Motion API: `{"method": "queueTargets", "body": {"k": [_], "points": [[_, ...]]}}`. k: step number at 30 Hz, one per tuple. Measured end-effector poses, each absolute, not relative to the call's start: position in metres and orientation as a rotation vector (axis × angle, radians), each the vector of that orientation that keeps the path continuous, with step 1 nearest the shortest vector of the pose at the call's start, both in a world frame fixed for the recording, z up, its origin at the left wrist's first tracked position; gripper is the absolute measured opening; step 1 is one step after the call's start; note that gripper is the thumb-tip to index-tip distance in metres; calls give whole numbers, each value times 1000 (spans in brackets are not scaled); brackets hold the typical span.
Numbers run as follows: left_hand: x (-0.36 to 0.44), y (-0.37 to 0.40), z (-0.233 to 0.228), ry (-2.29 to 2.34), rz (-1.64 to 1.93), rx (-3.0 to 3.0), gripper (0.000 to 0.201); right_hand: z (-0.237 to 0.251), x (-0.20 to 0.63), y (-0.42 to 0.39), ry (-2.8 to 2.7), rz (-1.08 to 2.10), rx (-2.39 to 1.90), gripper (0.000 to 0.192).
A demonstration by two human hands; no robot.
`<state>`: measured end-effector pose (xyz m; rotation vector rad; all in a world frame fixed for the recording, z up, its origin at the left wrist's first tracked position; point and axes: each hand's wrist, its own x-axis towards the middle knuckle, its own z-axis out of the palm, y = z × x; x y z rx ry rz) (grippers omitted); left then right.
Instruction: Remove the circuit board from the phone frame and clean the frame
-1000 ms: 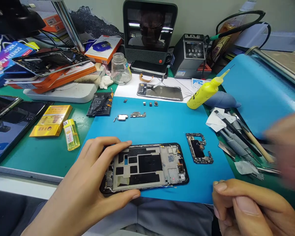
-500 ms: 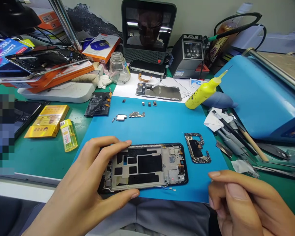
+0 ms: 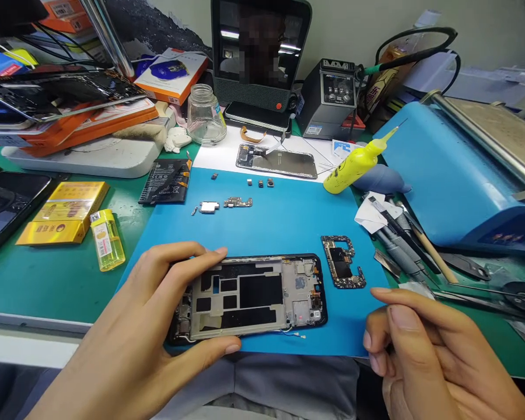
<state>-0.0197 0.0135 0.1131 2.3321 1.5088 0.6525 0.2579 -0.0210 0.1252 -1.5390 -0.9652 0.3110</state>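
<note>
Gripping the near-left end of a stripped black phone frame with a bare grey metal midplate (image 3: 254, 298), the left hand (image 3: 157, 326) has its fingers over the frame's far edge and its thumb against the near edge. The frame lies flat along the front edge of a bright blue rectangular work mat (image 3: 284, 221), with a thin blue-and-white wire trailing from its near side.

The right hand (image 3: 424, 356) hovers at the mat's near-right corner, fingers curled loosely inward with the thumb over them; whether anything small is pinched inside cannot be told. It touches neither the frame nor the dark L-shaped circuit board (image 3: 343, 262) that lies on the mat just beyond the frame's right end.

Farther back on the mat sit a few small metal phone parts (image 3: 227, 204). A black flat phone battery (image 3: 166, 181) lies at the mat's far-left corner, and a yellow squeeze bottle with a needle tip (image 3: 354, 166) rests tilted at the far-right. A cluster of grey and black hand tools (image 3: 406, 245) lies to the right of the mat on the green bench top (image 3: 61, 280), and a translucent yellow lighter (image 3: 107, 239) beside a gold cigarette box (image 3: 63, 211) lies to the left.
</note>
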Motion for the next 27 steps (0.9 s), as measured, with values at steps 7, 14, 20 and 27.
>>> {"method": "queueTargets", "body": {"k": [7,14,20,27], "points": [[-18,15,113,1502,674,2343,69,122,283,-24,-1651,158,-1498,24],[-18,14,113,1507,710,2327,71,125,282,-27,-1866,39,-1484,20],[-18,13,110,1503,768,2302,68,131,276,-27,-1812,156,-1524,17],[-17,11,112,1479,840,2332,73,132,281,-31,-1943,40,-1530,15]]}}
